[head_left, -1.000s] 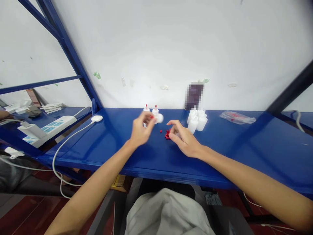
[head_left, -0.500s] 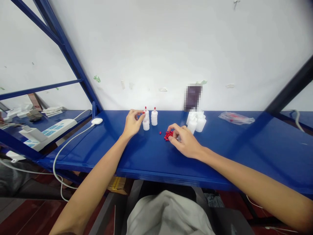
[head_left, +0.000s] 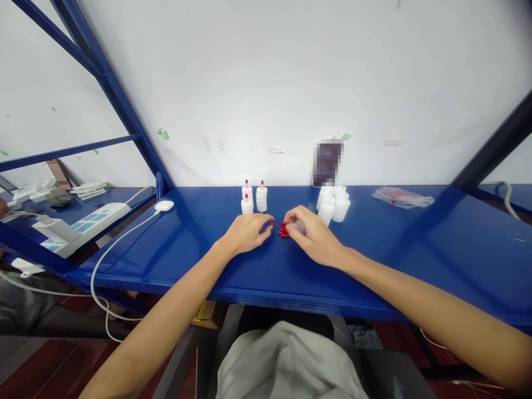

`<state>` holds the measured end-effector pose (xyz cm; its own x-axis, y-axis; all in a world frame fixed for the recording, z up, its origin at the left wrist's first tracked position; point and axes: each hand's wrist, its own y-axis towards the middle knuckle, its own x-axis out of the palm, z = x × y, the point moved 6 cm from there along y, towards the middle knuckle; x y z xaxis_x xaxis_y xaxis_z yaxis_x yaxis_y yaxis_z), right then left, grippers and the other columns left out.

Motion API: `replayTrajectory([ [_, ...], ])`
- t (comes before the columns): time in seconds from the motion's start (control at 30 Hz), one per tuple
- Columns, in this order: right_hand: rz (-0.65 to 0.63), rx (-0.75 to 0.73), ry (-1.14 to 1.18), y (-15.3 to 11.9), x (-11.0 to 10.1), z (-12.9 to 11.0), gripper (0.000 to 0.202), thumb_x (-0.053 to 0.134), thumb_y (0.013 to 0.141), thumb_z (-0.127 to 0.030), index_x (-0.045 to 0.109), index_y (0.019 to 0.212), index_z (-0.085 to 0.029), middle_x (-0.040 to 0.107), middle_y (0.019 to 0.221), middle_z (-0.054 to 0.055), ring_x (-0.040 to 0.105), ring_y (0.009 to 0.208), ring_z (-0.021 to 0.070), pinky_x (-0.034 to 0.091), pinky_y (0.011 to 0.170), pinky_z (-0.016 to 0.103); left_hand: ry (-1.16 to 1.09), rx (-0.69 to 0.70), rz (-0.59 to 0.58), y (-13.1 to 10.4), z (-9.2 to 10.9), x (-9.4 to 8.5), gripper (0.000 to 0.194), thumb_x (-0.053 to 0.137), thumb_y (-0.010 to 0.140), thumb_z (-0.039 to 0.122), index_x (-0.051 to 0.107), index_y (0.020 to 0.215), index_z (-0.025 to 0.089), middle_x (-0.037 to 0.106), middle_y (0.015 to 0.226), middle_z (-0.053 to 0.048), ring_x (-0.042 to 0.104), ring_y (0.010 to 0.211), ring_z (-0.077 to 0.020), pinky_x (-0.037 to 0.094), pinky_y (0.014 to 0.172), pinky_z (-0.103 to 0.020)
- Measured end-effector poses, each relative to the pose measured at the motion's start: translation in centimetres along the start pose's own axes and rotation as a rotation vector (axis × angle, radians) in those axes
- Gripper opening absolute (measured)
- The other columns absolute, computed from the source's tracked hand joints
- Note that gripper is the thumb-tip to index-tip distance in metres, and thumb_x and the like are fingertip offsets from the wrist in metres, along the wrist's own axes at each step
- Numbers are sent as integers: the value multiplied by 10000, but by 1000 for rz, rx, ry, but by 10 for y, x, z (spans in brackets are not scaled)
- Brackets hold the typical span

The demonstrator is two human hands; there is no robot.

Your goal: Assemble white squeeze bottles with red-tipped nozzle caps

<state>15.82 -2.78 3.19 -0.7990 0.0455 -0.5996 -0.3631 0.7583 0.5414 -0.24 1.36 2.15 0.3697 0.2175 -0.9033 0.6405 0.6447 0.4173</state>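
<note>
My left hand (head_left: 248, 231) is low over the table, thumb and index finger closed around a single red cap (head_left: 272, 223) at its fingertips. To the right, my right hand (head_left: 316, 235) curls around a whitish translucent bottle (head_left: 298, 225), mostly hidden by the fingers. Its fingertips are beside a small pile of red caps (head_left: 284, 230). Behind my left hand stand three white bottles with red tips: a front one (head_left: 247, 206), one at the back left (head_left: 245, 189) and one at the back right (head_left: 261, 198).
Several white bottles without red tips (head_left: 339, 206) stand in a cluster behind my right hand. A clear plastic bag (head_left: 402, 198) with something red inside lies at right. A white cable with a round puck (head_left: 164, 205) and a power strip (head_left: 102, 215) are at left. Blue frame posts (head_left: 124, 105) flank the table (head_left: 415, 249).
My left hand has moved right and toward me, from the red-tipped front bottle to the lone red cap. That bottle now shows its red tip. My right hand stays by the pile.
</note>
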Motion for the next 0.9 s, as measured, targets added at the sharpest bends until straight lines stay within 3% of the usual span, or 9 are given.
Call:
replayTrajectory([
  [0.07, 35, -4, -31, 1, -2, -1, 93, 496, 909, -177, 586, 919, -197, 600, 954, 54, 593, 854, 189, 467, 790, 339, 27, -47, -87, 2, 2, 9, 285, 501, 939, 312, 671, 1146, 212, 714, 909, -55, 658, 762, -189, 470, 664, -273],
  [0.17, 39, -20, -30, 2, -3, -3, 177, 486, 959, -223, 642, 878, -199, 641, 1014, 75, 621, 916, 201, 477, 847, 349, 42, -93, -128, 5, -1, 16, 264, 501, 947, 339, 697, 1087, 231, 706, 917, -70, 659, 760, -210, 455, 626, -282],
  [0.27, 3, -25, -14, 1, -2, -4, 261, 420, 1012, -284, 643, 910, -195, 674, 946, 74, 629, 867, 202, 480, 816, 349, 38, -106, -131, 7, -4, 18, 226, 505, 939, 308, 701, 1029, 242, 686, 866, -57, 637, 706, -202, 426, 587, -277],
  [0.5, 75, 46, 62, -1, -8, 4, 342, 346, 1043, -393, 626, 1038, -198, 667, 882, 41, 611, 630, 141, 480, 714, 301, -24, -56, -110, 7, 0, 21, 341, 488, 953, 337, 630, 1252, 255, 639, 1006, -65, 639, 839, -206, 486, 705, -294],
  [0.6, 88, 22, 32, 0, -10, 1, 319, 378, 1034, -393, 637, 1050, -208, 689, 950, 47, 635, 720, 158, 466, 759, 303, -35, -33, -126, 9, 2, 24, 346, 470, 972, 377, 652, 1242, 262, 610, 1038, -67, 636, 870, -204, 488, 731, -298],
  [0.7, 77, 36, -14, 2, -10, 0, 283, 435, 1010, -384, 650, 971, -204, 702, 893, 39, 635, 805, 188, 443, 758, 301, -59, -26, -132, 12, 2, 27, 330, 465, 979, 373, 670, 1210, 258, 603, 998, -58, 626, 850, -197, 478, 727, -302],
  [0.83, 72, 118, 9, 3, -8, 5, 376, 467, 984, -435, 585, 729, -186, 622, 685, 13, 564, 669, 164, 406, 657, 283, -126, -33, -107, 16, 0, 28, 265, 513, 960, 358, 707, 1090, 235, 606, 934, -49, 606, 818, -187, 459, 705, -293],
  [0.9, 57, 124, 23, 2, -6, 6, 462, 417, 995, -471, 500, 636, -191, 538, 610, -4, 503, 607, 145, 374, 617, 279, -200, -52, -16, 18, 0, 21, 211, 568, 931, 349, 712, 1010, 216, 610, 890, -38, 579, 758, -166, 450, 688, -285],
])
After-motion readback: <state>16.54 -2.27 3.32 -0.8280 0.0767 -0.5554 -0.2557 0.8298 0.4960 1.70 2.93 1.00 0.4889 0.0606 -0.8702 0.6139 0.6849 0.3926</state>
